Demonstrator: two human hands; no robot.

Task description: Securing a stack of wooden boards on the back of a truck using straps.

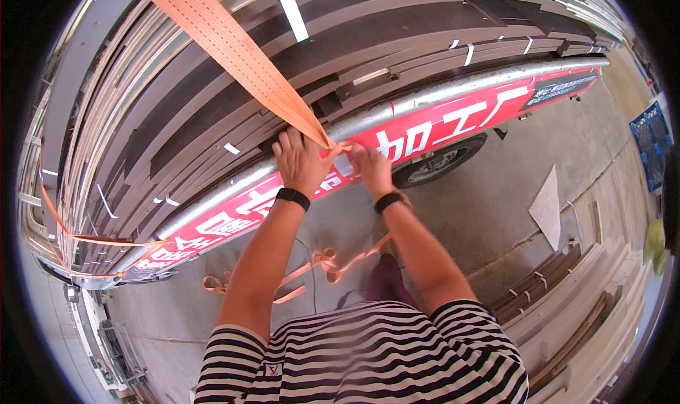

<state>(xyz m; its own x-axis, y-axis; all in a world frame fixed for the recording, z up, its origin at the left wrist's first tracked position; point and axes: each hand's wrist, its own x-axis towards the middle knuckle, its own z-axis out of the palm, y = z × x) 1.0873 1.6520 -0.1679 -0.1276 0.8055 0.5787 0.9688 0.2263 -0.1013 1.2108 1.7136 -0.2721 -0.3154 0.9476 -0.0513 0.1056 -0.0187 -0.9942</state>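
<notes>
A wide orange webbing strap (244, 60) runs taut from the upper left, over a stack of dark brown boards (276, 71), and narrows into a twist at a round metal rail (453, 96). My left hand (303, 164) lies against the rail at this twist, its fingers bent and its thumb beside the webbing. Close on its right, my right hand (371, 167) pinches the twisted end of the strap with curled fingers. Its palm hides part of the webbing. Loose orange strap (333, 266) trails in loops near the floor below my forearms.
A red banner (453, 120) with white lettering hangs along the vehicle's side under the rail, above a wheel (439, 164). Another orange strap (117, 241) crosses the load at the left. Long boards (559, 301) and a pale triangular sheet (547, 209) lie on the floor at right, with a blue pallet (650, 145) beyond.
</notes>
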